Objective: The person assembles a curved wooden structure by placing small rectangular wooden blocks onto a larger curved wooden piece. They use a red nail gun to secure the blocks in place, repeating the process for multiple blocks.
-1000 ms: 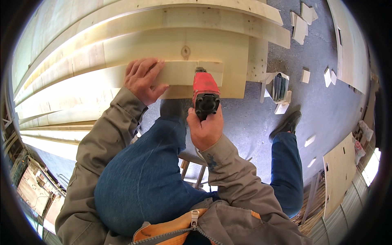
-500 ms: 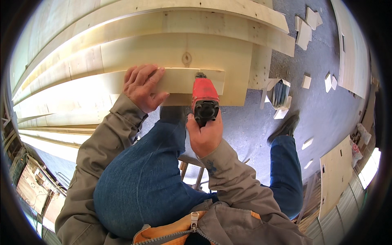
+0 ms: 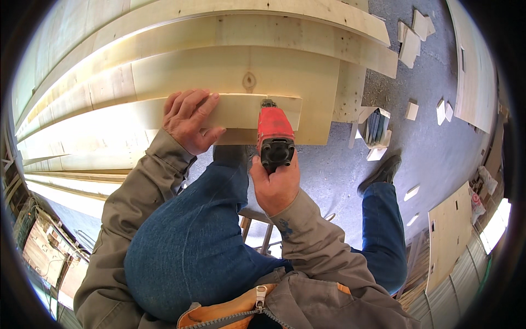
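Note:
My right hand [image 3: 278,183] is wrapped round a red and black nail gun [image 3: 275,127]. The tool's nose rests on a pale wooden strip [image 3: 235,111], close to the strip's right end. Farther left, my left hand [image 3: 190,118] lies on the same strip with its fingers stretched out and the thumb apart. Beneath the strip is a wide plywood board [image 3: 203,68] with a dark knot just beyond the strip's far edge. My right fingers are partly hidden by the back of the tool.
More long boards [image 3: 307,27] lie layered beyond the plywood. On the grey floor to the right are several wood offcuts [image 3: 409,46] and an open box [image 3: 376,125] holding dark strips. A panel with slots [image 3: 448,237] leans at the lower right.
Hardly anything differs. The nail gun's back end has tipped slightly while its nose stays at the same place on the strip. My left hand stays on the wood.

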Tool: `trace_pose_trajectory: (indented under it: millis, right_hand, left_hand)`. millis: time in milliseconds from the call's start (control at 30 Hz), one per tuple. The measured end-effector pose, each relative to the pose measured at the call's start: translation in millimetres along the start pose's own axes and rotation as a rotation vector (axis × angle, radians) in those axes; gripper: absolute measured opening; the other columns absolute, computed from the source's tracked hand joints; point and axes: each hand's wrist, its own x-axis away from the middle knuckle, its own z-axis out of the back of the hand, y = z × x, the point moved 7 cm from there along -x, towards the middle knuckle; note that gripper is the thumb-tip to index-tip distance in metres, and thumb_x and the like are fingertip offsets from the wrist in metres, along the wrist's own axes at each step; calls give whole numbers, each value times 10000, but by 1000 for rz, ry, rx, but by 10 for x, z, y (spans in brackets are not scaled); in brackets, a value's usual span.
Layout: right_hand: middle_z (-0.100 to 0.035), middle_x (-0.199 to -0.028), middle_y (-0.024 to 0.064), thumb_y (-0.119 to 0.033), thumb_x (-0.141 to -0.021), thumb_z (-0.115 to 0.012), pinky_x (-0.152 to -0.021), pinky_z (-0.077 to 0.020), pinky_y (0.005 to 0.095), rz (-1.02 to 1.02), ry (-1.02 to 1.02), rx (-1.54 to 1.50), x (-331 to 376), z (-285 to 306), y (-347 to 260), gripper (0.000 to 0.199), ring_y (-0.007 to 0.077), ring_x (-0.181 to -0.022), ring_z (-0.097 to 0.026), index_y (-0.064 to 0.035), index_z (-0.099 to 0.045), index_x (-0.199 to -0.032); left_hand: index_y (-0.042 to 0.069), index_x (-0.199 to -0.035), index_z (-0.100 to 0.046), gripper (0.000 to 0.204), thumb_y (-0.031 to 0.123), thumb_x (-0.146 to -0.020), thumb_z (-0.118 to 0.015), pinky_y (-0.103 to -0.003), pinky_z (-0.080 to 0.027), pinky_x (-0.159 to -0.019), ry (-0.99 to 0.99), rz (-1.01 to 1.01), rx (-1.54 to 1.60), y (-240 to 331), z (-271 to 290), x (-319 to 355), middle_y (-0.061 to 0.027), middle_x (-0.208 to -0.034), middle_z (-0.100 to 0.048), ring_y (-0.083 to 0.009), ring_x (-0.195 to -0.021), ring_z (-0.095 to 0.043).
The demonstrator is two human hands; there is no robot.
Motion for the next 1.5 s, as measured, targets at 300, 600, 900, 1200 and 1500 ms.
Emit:
trace_pose_trajectory:
  millis: [300,600,900,1200,1500]
  right_hand:
    - [-529,-1447,288,-47,-934,-654,-1135,-457,456,94,11,147,-30,34,-78,745,430,-1329,-565,105,-321,-1582]
    - [-541,-1438,277,-11,-911,-644,-1119,-475,436,64,2,100,-16,32,-43,790,393,-1309,-594,94,-281,-1606]
    - [-549,-1443,260,-13,-906,-648,-1123,-476,427,112,16,136,105,10,36,798,381,-1313,-596,88,-277,-1605]
    - [-563,-1424,245,10,-911,-629,-1109,-485,412,90,5,88,79,0,-43,775,361,-1293,-607,98,-278,-1597]
    - [-559,-1418,255,30,-916,-618,-1109,-492,403,76,0,79,79,-1,-40,776,353,-1317,-598,106,-256,-1598]
  left_hand:
    - [61,-1365,-703,713,382,-749,-863,-522,-443,-1121,13,-13,-4,16,16,-8,-136,-1353,-646,-363,-1260,-614]
    - [60,-1363,-703,717,354,-732,-874,-520,-455,-1104,37,-20,9,9,27,1,-139,-1340,-650,-367,-1248,-620]
    - [64,-1383,-688,725,367,-753,-876,-523,-435,-1136,2,-7,1,14,21,13,-143,-1376,-629,-369,-1282,-601]
    - [72,-1390,-686,725,398,-769,-870,-517,-433,-1137,13,-16,-4,1,-3,27,-139,-1381,-629,-364,-1286,-598]
    - [72,-1381,-694,725,385,-753,-878,-519,-446,-1124,15,-18,-3,-2,8,24,-135,-1375,-632,-363,-1278,-603]
